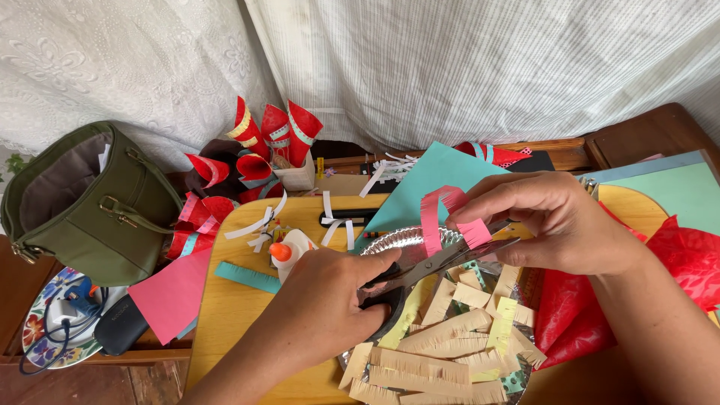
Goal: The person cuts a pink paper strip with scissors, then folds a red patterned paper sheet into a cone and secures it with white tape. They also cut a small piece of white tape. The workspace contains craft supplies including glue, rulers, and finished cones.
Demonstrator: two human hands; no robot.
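**Scissors cutting pink paper strip over foil plate**

Above the foil plate (390,241), mid-frame, a pink paper strip (433,219) is pinched in the right hand (559,221), thumb and fingers closed on its fringed end; the strip loops up and hangs down left of the fingers. The scissors (442,261) sit in the left hand (330,307), which is clamped through the black handles, blades partly apart and pointing right, tips under the right hand, touching or just beside the strip's cut end; can't tell which.

Plate holds a pile of fringed paper strips (442,341), mostly tan, some yellow, a few dotted green bits. Plate rests on a yellow wooden table (225,315).

Red tissue paper (675,262) lies right of plate, under right forearm. Teal paper sheet (427,180) behind plate, pale green sheet (675,191) far right.

Glue bottle (289,251) with orange cap lies just left of the left hand, white paper slips scattered near it. Teal strip (247,276) and pink sheet (172,292) at table's left edge.

Red paper cones (274,135) with striped bands stand in a small box at back, more cones lying left of them. Olive green bag (90,202), open, far left; a floral plate (41,330) with cables and a dark case below it. White curtain (450,67) behind.
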